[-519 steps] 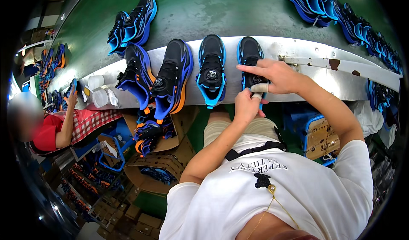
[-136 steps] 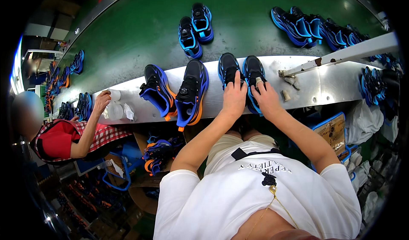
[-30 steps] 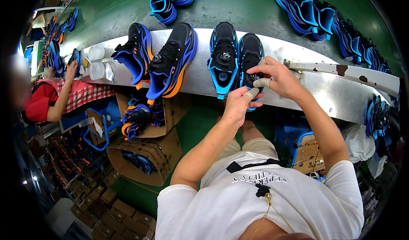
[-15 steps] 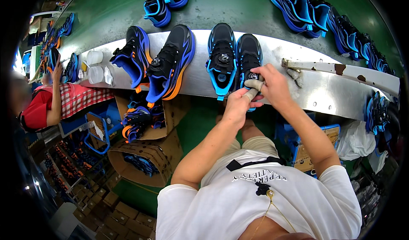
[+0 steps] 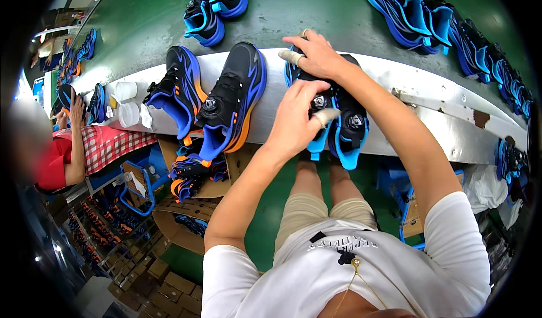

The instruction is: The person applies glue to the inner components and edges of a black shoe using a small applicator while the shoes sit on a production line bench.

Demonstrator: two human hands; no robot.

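Two black, blue and orange sneakers [image 5: 214, 100] with round dial closures lie on the curved grey metal ledge [image 5: 440, 123], left of the hands. Behind it, blue shoe pairs [image 5: 213, 4] sit on the green belt [image 5: 316, 13]. The black-and-blue pair of sneakers [image 5: 344, 120] rests on the ledge under both hands: the left hand [image 5: 296, 117] grips its near side, and the right hand [image 5: 316, 55], one finger taped, presses its far end.

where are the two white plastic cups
In the head view, the two white plastic cups stand at the left on the metal ledge, beside the black-blue-orange sneaker.
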